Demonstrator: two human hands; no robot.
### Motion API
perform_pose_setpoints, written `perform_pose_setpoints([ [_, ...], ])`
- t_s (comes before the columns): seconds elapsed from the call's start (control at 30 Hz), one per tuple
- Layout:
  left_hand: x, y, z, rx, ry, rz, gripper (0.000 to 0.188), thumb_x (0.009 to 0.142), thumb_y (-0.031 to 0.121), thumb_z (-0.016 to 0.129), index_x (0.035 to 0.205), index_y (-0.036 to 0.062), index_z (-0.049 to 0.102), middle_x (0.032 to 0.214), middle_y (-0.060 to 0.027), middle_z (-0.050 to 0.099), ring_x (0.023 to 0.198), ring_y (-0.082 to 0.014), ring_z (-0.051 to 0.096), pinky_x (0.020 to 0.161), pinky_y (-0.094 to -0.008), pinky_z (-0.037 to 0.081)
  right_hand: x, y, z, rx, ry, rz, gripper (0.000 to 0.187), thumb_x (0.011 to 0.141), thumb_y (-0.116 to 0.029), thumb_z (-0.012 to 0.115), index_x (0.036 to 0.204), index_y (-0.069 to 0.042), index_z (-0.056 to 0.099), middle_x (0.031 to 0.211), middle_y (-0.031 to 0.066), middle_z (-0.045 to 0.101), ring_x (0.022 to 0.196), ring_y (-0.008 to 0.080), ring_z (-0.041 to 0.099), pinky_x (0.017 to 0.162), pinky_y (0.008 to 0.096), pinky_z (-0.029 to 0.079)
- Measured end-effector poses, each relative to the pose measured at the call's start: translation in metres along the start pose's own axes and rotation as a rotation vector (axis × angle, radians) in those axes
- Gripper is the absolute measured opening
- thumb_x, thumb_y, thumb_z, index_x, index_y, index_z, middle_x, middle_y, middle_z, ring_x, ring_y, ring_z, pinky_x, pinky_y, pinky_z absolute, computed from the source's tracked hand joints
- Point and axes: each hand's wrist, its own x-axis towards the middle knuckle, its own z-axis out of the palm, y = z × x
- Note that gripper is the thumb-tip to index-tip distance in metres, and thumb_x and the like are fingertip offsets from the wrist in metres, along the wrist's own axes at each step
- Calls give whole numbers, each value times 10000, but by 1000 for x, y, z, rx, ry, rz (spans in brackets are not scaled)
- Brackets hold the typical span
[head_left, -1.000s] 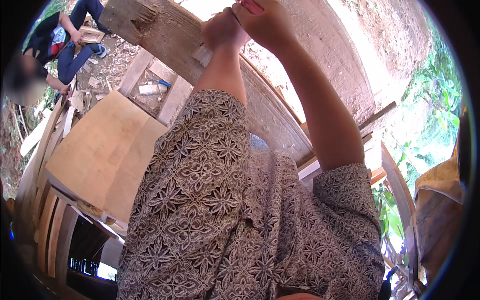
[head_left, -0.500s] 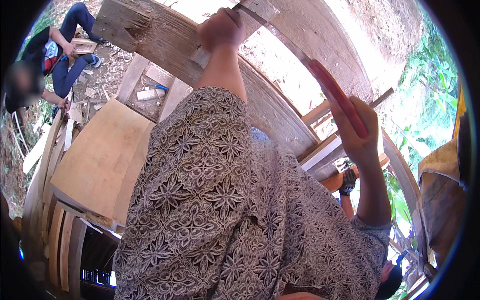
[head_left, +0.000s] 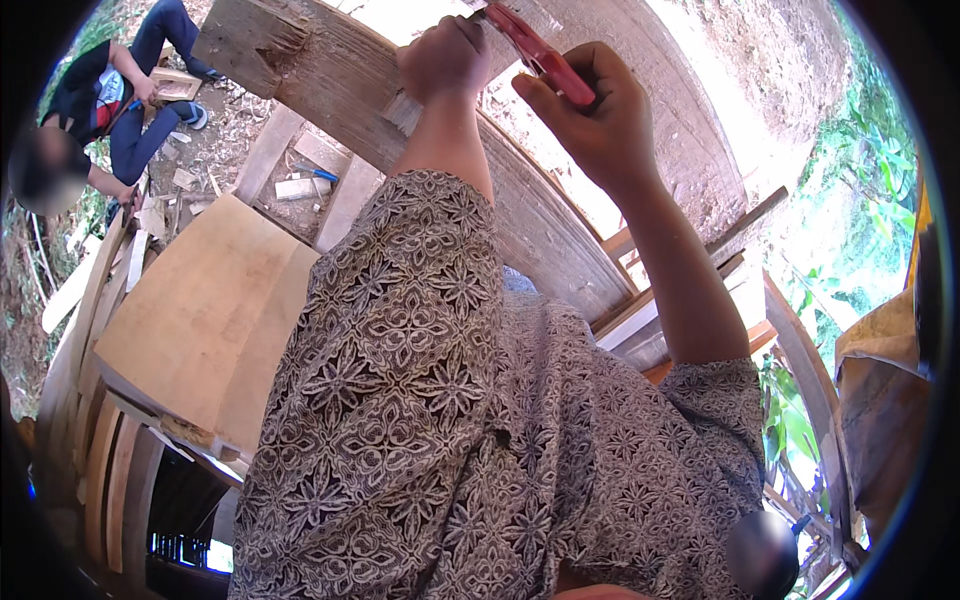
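Observation:
My right hand (head_left: 605, 115) is closed round the red handle of a handsaw (head_left: 545, 62), near the top of the view. The saw's thin blade is mostly out of sight beyond the handle, close by my left hand (head_left: 445, 62). That left hand is a fist over the edge of a thick, weathered wooden beam (head_left: 350, 90), and whatever its fingers wrap round is hidden. A broad brown plank (head_left: 670, 120) lies behind the saw, across a bright gap from the beam.
A large wooden panel (head_left: 210, 310) lies to my left, with several long boards (head_left: 105, 480) stacked below it. At the far left a person (head_left: 130, 110) sits holding a wooden piece (head_left: 175, 85). A blue-handled tool (head_left: 318, 172) lies among wood scraps. Another person's head (head_left: 762, 555) shows lower right.
My right hand has pushed the saw up and to the left, bringing its red handle close to my left hand. The left hand has stayed in place.

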Motion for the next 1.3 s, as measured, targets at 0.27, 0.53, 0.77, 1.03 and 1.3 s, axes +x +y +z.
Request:
perform_pose_setpoints([
  [0.27,7,-10,17,105,31,91,456,1030,334,356,1005,90,741,991,-145,763,944,-337,735,895,-453,537,-26,14,-21,14,-138,39,322,977,-122,709,1299,-111,696,1123,79,752,991,98,677,880,256,532],
  [0.53,7,-10,16,105,45,73,525,1045,356,296,970,103,750,937,-162,766,912,-337,740,925,-455,515,-118,-47,-112,-57,-180,161,335,968,-13,650,1301,-50,673,1176,103,750,965,123,708,845,254,540],
  [0.77,-8,-6,-5,104,-51,-16,496,1030,391,338,942,117,743,912,-134,770,888,-325,742,920,-431,517,-42,-49,-70,-27,-274,106,318,988,0,613,1298,-30,672,1218,113,734,1041,129,686,929,275,529],
  [1.03,-7,10,-9,-12,-17,67,471,1024,389,360,898,141,740,873,-127,768,858,-283,748,907,-415,519,67,17,45,-84,-82,76,253,971,-136,674,1210,-90,742,1126,101,762,1025,128,705,912,295,547],
  [1.3,1,-3,9,72,-2,40,485,1027,358,340,881,117,735,857,-115,768,805,-312,740,859,-441,530,-77,-78,-101,-74,-183,282,323,979,3,594,1284,-56,684,1190,98,748,1133,147,691,977,282,524],
])
